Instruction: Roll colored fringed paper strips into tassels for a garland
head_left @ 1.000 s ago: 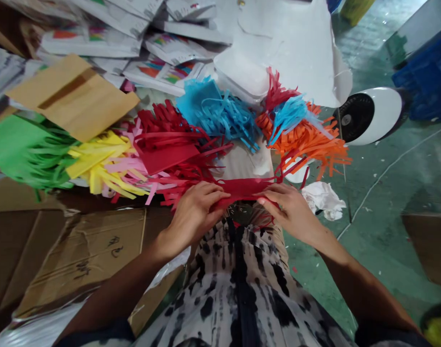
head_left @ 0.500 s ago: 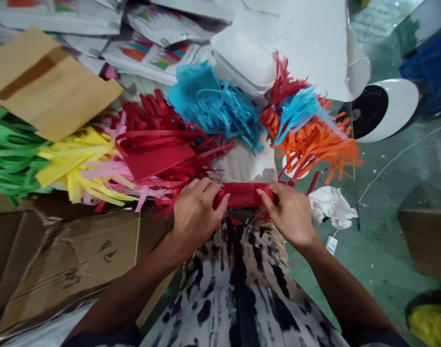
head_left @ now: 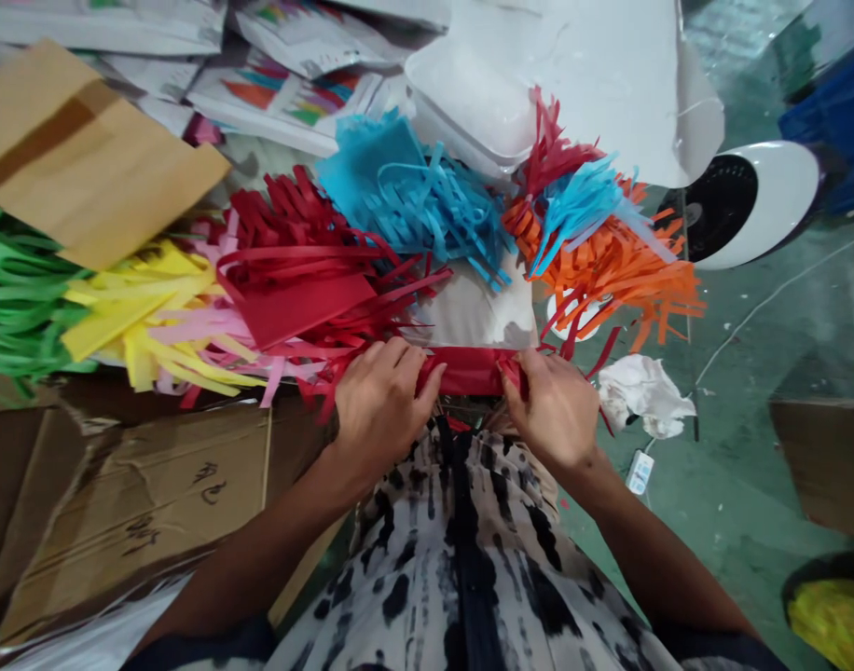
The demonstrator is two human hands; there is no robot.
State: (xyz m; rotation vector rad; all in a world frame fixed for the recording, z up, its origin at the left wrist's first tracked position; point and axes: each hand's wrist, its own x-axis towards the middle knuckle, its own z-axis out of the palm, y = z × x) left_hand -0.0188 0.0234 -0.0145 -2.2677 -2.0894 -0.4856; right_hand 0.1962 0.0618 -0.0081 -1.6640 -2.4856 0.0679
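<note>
A red strip of fringed paper (head_left: 469, 371) is stretched between my two hands at the near edge of the table. My left hand (head_left: 380, 403) is closed on its left end, fingers curled over the top. My right hand (head_left: 553, 407) pinches the right end, with loose red fringes hanging beside it. Just behind the strip lies a white sheet (head_left: 477, 315). A pile of red fringed paper (head_left: 308, 280) sits to the left of it, next to my left hand.
Fringed paper piles cover the table: green (head_left: 14, 298), yellow and pink (head_left: 154, 321), blue (head_left: 413, 200), orange (head_left: 609, 266). A brown envelope (head_left: 84, 158) lies at left, printed packets behind. A white fan (head_left: 741, 205), crumpled paper (head_left: 640, 391) and flattened cardboard (head_left: 133, 503) are around.
My hands have drawn closer together on the red strip, so less of it shows between them. The view has shifted slightly.
</note>
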